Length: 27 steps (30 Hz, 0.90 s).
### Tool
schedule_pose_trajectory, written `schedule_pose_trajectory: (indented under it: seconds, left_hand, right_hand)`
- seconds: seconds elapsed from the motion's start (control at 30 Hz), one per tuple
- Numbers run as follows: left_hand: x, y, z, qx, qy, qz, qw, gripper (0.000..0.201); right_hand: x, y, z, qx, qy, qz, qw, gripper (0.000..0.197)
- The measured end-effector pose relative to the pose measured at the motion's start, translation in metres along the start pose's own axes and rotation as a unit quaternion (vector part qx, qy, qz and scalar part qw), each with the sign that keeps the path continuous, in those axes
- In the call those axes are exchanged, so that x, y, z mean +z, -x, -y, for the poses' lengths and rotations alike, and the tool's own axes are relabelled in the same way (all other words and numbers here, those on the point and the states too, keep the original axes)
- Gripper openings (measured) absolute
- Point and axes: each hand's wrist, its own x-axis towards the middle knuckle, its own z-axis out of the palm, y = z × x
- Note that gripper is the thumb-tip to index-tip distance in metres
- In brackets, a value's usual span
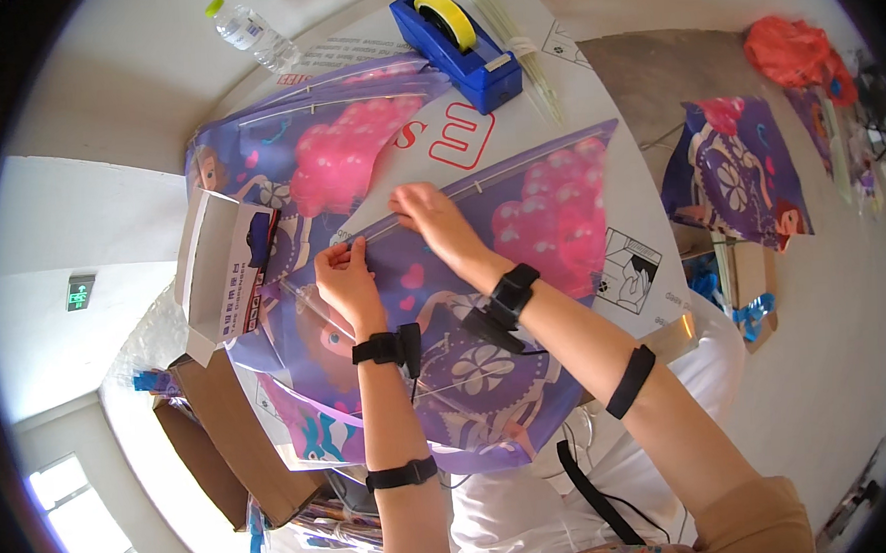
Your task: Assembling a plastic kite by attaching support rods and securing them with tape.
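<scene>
A purple kite printed with a cartoon figure and pink balloons lies across the board on my lap. A thin pale rod runs along its far edge. My left hand is closed in a pinch at that edge, near the rod's left end. Just right of it and a little farther off, my right hand lies over the edge with its fingers curled together; what they hold, if anything, is hidden. Similar printed kites lie beyond, at the far left of the board.
A blue tape dispenser with yellow tape stands at the far edge, beside a bundle of thin pale rods. An open white box is at the left, a water bottle behind. Another kite hangs at the right.
</scene>
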Motion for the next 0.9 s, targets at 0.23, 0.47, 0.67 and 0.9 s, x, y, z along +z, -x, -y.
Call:
schedule_pose_trajectory:
  seconds: [0.23,0.47,0.67,0.9]
  left_hand:
    - [-0.003,-0.005,0.007,0.016,0.005,-0.008,1.000,0.023]
    - [-0.003,0.009,-0.014,0.144,-0.157,0.013,0.977,0.028]
    - [0.045,0.065,-0.041,0.442,-0.316,0.239,0.805,0.066]
    - [0.055,0.070,-0.027,0.440,-0.339,0.270,0.787,0.068]
  right_hand:
    - [-0.080,0.026,0.016,-0.068,-0.130,-0.162,0.976,0.044]
    - [-0.089,0.024,0.037,-0.119,-0.095,-0.157,0.976,0.046]
    - [-0.068,0.023,0.015,-0.063,-0.148,-0.109,0.981,0.046]
    - [-0.106,0.028,0.019,-0.087,-0.103,-0.160,0.978,0.045]
